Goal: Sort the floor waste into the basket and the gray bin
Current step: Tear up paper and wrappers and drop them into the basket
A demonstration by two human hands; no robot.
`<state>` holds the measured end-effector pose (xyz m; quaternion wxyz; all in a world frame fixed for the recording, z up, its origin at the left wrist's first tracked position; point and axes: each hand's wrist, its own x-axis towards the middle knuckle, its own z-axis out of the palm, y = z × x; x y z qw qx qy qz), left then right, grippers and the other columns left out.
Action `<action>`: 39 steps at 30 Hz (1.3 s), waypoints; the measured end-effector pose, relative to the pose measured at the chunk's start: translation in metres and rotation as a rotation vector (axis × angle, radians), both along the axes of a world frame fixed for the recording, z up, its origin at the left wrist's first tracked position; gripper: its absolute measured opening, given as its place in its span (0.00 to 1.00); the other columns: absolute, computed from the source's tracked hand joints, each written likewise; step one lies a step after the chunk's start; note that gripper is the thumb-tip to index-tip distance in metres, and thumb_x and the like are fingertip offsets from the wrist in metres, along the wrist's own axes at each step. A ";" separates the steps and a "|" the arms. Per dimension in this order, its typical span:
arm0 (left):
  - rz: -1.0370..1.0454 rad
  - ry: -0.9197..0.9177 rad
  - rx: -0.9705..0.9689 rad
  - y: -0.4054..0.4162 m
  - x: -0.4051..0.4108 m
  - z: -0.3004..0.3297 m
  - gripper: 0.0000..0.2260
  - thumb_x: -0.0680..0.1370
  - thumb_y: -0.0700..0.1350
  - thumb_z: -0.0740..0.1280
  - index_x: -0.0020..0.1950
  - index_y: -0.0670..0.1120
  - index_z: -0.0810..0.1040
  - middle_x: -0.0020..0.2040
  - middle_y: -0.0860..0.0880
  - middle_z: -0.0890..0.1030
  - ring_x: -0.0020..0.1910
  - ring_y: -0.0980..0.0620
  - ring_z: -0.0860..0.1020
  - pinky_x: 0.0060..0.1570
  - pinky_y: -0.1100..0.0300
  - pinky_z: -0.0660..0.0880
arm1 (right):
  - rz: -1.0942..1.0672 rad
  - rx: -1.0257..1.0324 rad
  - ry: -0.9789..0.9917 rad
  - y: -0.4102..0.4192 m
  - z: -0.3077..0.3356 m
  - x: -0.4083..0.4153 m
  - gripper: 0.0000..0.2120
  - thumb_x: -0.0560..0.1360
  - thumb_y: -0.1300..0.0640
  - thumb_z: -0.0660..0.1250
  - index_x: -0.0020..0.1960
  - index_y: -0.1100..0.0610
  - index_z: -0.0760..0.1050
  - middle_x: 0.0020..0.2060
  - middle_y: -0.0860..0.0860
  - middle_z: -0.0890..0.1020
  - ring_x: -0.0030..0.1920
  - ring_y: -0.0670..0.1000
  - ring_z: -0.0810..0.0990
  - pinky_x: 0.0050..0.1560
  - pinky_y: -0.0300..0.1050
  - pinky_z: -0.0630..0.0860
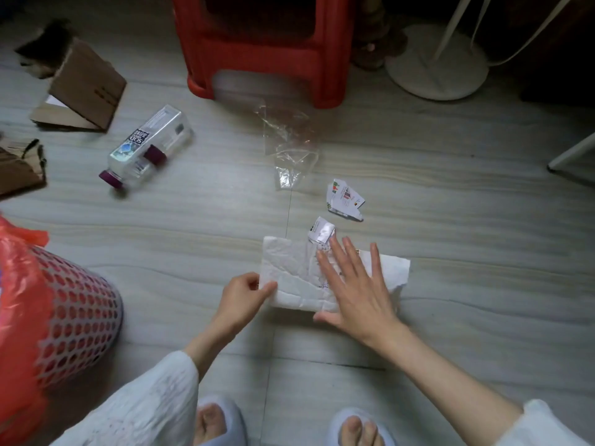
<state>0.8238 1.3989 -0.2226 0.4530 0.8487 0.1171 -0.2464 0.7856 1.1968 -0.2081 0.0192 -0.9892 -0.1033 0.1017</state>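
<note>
On the floor (pixel 180 226), in front of the person's slippered feet, lies a crumpled white paper (pixel 291 278). The left hand (pixel 244 296) pinches its left edge between thumb and curled fingers. The right hand (pixel 351 284) lies flat on the paper with the fingers straight and spread, so it covers the middle and part of the right half; some faint print shows beside the fingers, but it is too small to read.

Just beyond the fingertips rests a small white scrap (pixel 320 230), touching or nearly touching the paper's far edge. A little further lies a folded printed card (pixel 346 199), and beyond that a piece of clear plastic film (pixel 289 146), hard to make out against the floor.

At the left edge stands the perforated basket (pixel 80 317) lined with a red bag (pixel 19 284); both are cut off by the frame. Two clear bottles (pixel 148 146) with purple caps lie together on their sides. Cardboard pieces (pixel 83 88) lie at the far left, one partly out of view. A red plastic stool (pixel 264 49) stands at the top, and a white round base (pixel 438 69), perhaps of a fan, is beside it.
</note>
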 end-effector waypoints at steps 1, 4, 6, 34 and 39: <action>0.006 0.008 0.011 0.001 0.000 -0.001 0.10 0.73 0.45 0.69 0.33 0.47 0.72 0.27 0.54 0.72 0.30 0.53 0.69 0.29 0.63 0.64 | 0.025 -0.037 0.093 0.001 -0.007 -0.004 0.57 0.50 0.31 0.74 0.71 0.56 0.60 0.70 0.60 0.67 0.72 0.58 0.61 0.66 0.68 0.52; -0.078 -0.002 0.070 -0.001 -0.005 -0.002 0.12 0.73 0.45 0.68 0.53 0.47 0.71 0.37 0.50 0.77 0.37 0.51 0.74 0.35 0.61 0.68 | 0.010 -0.088 0.217 0.006 -0.022 -0.004 0.56 0.50 0.36 0.78 0.72 0.56 0.63 0.70 0.58 0.68 0.71 0.58 0.66 0.68 0.66 0.46; -0.237 -0.121 0.093 0.002 -0.011 -0.010 0.23 0.72 0.49 0.67 0.64 0.44 0.67 0.51 0.49 0.76 0.49 0.52 0.74 0.47 0.60 0.70 | 0.027 -0.037 0.253 0.012 -0.029 -0.005 0.49 0.66 0.40 0.71 0.76 0.54 0.48 0.75 0.56 0.56 0.75 0.56 0.54 0.70 0.63 0.38; -1.171 -0.967 0.656 -0.019 0.001 -0.039 0.22 0.63 0.42 0.73 0.54 0.46 0.72 0.55 0.42 0.77 0.55 0.41 0.73 0.59 0.45 0.64 | -0.185 0.160 0.275 -0.014 -0.032 0.024 0.12 0.80 0.55 0.56 0.62 0.57 0.67 0.64 0.52 0.71 0.63 0.56 0.70 0.56 0.50 0.65; -1.238 -0.920 0.693 -0.017 0.002 -0.051 0.26 0.62 0.42 0.73 0.59 0.45 0.71 0.56 0.41 0.77 0.56 0.40 0.76 0.60 0.43 0.71 | -0.222 0.100 0.235 -0.022 -0.036 0.046 0.12 0.79 0.57 0.57 0.62 0.56 0.69 0.62 0.55 0.72 0.55 0.61 0.76 0.50 0.49 0.72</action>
